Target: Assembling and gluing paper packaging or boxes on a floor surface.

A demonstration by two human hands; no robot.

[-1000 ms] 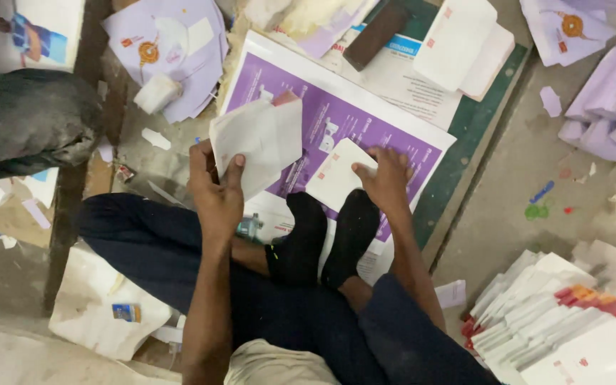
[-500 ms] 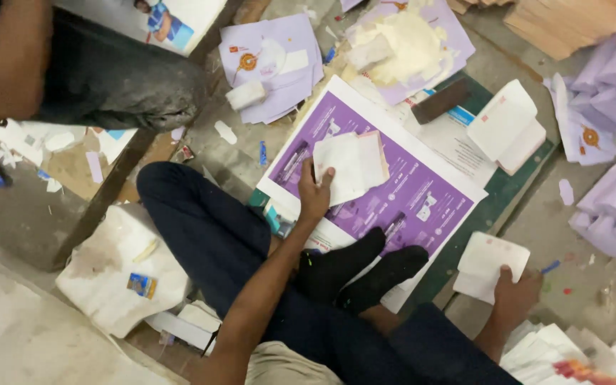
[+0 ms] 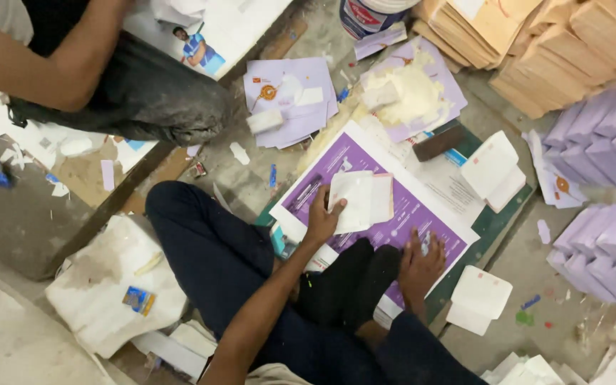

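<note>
White folded card (image 3: 361,201): lies flat on the purple printed sheet (image 3: 401,214), under the fingertips of the left hand (image 3: 320,219). The left hand is spread, thumb and fingers laid along the near-left edge of the card and pressing it down; nothing is pinched between them. The card shows two panels, the outer one with a pale pink border.

Right hand (image 3: 420,265): spread flat on the same purple sheet, to the right of the left hand and well apart from the card. Its fingers are splayed and hold nothing. A small pale scrap sits at the fingertips; what it is cannot be told.

Just beyond the right hand, off the sheet's edge, a second white card (image 3: 479,299) lies on the floor. Beyond the gripped card, a stack of white cards (image 3: 493,171) rests on the green board (image 3: 497,221) that carries the purple sheet. A dark brown block (image 3: 438,142) lies next to that stack.

Between the two hands, the person's black-socked feet (image 3: 354,281) rest on the near edge of the sheet.

Far left of the left hand, another person's bare forearm (image 3: 44,68) rests over a dark trouser knee (image 3: 158,100).
</note>
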